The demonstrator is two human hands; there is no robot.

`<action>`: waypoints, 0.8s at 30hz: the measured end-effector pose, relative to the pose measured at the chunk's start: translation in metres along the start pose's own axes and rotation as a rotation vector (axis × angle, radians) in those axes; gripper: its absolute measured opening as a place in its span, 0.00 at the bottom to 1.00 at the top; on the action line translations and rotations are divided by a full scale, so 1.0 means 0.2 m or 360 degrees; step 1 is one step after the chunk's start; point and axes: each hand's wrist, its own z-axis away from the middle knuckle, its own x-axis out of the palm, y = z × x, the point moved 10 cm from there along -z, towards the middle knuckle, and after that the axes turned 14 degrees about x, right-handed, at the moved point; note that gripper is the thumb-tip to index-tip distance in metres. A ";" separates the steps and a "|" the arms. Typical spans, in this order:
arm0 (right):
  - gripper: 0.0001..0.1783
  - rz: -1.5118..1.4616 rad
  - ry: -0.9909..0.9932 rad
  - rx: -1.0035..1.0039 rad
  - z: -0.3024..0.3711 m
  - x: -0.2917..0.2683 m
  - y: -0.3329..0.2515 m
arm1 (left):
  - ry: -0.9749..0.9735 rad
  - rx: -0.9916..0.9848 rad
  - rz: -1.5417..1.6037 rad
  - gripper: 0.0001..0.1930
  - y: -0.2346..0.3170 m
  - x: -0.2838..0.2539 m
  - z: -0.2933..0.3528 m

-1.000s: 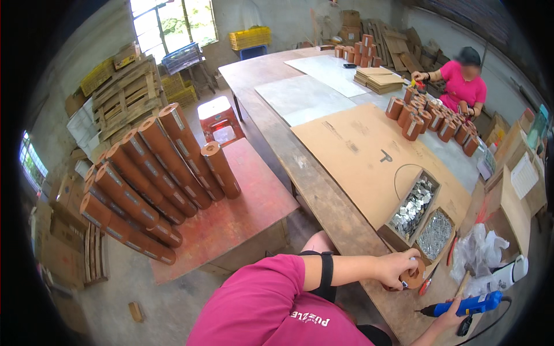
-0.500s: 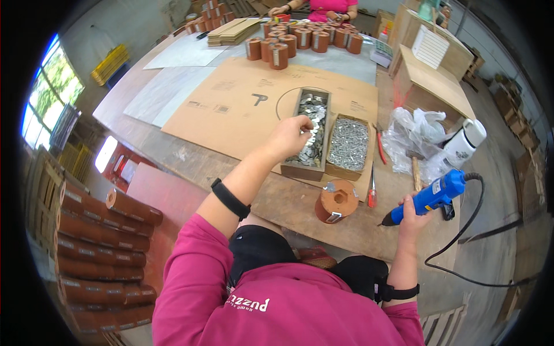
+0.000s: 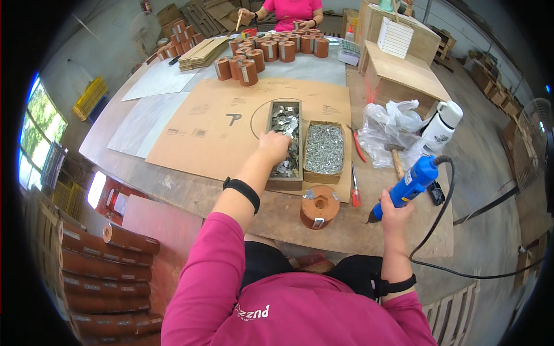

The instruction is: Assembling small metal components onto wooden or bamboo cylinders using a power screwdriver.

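Note:
My left hand [image 3: 275, 146] reaches into a long wooden box [image 3: 284, 184] of small shiny metal pieces [image 3: 285, 118]. Its fingers are bent together among the pieces, and the tips are partly hidden. On the right, my right hand [image 3: 395, 214] grips a blue corded electric screwdriver [image 3: 420, 176], its black tip angled down toward the table. Between my hands a short reddish-brown cylinder [image 3: 314, 213] stands upright, with a hole in its top and metal pieces on its edge. Beside the wooden box is a carton [image 3: 323, 176] full of screws or nails.
Red-handled pliers [image 3: 359, 145], a red-handled screwdriver [image 3: 355, 193], a hammer [image 3: 397, 162], plastic bags [image 3: 392, 124] and a white bottle [image 3: 442, 128] lie or stand to the right. Several cylinders [image 3: 248, 74] stand at the back, near another person [image 3: 288, 14]. Long brown rolls [image 3: 104, 270] are stacked lower left.
My left hand has lowered from above the wooden box into the metal pieces. My view has shifted, and my right hand still holds the electric screwdriver. The other person's hand now holds up a stick-like thing.

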 end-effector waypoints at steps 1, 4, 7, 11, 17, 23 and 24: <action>0.23 -0.0006 -0.0002 0.0012 0.01 0.02 -0.02 | 0.0017 -0.0028 -0.0042 0.14 -0.01 0.00 0.00; 0.26 0.0014 -0.0022 0.0068 0.02 0.04 -0.03 | 0.0043 -0.0056 -0.0073 0.11 -0.02 0.02 0.01; 0.19 0.0153 -0.0043 -0.0019 0.04 0.08 -0.08 | 0.0358 -0.0044 -0.0049 0.10 -0.02 -0.02 0.02; 0.18 0.0136 -0.0076 0.0068 0.07 0.16 -0.15 | 0.0238 -0.0027 -0.0072 0.08 -0.01 0.00 0.00; 0.17 0.0169 -0.0070 -0.0116 0.09 0.18 -0.18 | 0.0282 0.0033 -0.0058 0.05 0.01 -0.10 0.07; 0.26 0.0076 -0.0035 -0.0136 0.05 0.07 -0.10 | 0.1123 0.0674 0.0663 0.04 0.38 -0.52 0.45; 0.26 0.0081 -0.0037 -0.0123 0.04 0.06 -0.09 | 0.1193 0.0808 0.0584 0.04 0.49 -0.56 0.55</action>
